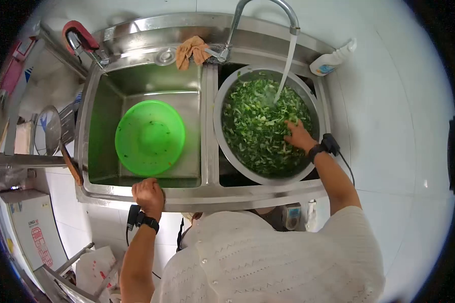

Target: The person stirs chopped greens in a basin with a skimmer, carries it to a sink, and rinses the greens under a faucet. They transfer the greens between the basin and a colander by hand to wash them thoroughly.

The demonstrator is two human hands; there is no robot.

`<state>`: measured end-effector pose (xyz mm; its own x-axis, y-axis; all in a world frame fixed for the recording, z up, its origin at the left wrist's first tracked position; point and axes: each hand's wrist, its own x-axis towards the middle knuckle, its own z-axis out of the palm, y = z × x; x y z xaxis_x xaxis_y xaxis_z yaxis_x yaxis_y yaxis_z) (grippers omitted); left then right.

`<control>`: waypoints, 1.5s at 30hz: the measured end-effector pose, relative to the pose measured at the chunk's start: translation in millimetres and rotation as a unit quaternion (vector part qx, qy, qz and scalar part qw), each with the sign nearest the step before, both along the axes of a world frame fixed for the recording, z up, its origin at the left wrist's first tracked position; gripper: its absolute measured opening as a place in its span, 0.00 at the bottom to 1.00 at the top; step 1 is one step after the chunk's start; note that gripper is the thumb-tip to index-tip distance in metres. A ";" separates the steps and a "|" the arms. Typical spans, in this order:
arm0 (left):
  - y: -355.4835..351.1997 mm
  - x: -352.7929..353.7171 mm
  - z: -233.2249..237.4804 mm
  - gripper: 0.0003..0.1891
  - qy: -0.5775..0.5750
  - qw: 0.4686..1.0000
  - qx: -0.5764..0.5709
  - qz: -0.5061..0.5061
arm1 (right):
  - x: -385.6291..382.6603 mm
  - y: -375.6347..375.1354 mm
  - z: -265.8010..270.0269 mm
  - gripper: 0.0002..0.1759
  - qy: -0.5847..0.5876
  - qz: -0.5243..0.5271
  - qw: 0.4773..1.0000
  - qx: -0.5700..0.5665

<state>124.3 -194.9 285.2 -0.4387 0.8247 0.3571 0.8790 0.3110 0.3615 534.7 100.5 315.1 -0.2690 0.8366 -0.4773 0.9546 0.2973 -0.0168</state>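
Chopped leafy greens [260, 113] float in water in a large metal basin [218, 121], which sits in the right sink bowl. Among the greens on the basin's right side is my right hand [301, 137], its fingers apart and the tips partly hidden by leaves. Water [287, 65] runs from the curved faucet [233, 30] into the basin, just above that hand. My left hand [148, 195] rests with curled fingers on the front edge of the steel sink [187, 194]. Beyond it, a bright green plastic bowl [150, 136] with a few leaf scraps stands in the left sink bowl.
An orange-brown cloth [192, 51] lies on the sink's back ledge beside the faucet. A white bottle [333, 58] stands at the back right corner. To the left are a second faucet with a red cover [80, 36], a wire strainer [47, 129] and a white box [33, 227].
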 end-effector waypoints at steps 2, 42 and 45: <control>0.5 0.7 -0.1 0.03 0.008 1.000 -0.001 0.027 | -4.3 33.2 -18.1 0.36 0.092 -0.035 0.995 0.017; 3.8 -1.3 -5.2 0.02 -0.020 0.999 0.017 0.020 | -212.0 31.2 1.4 0.06 0.307 0.099 0.898 0.299; 3.7 -1.4 -3.8 0.02 -0.013 1.000 0.022 0.014 | -183.4 61.5 -8.2 0.10 0.301 0.055 0.918 0.251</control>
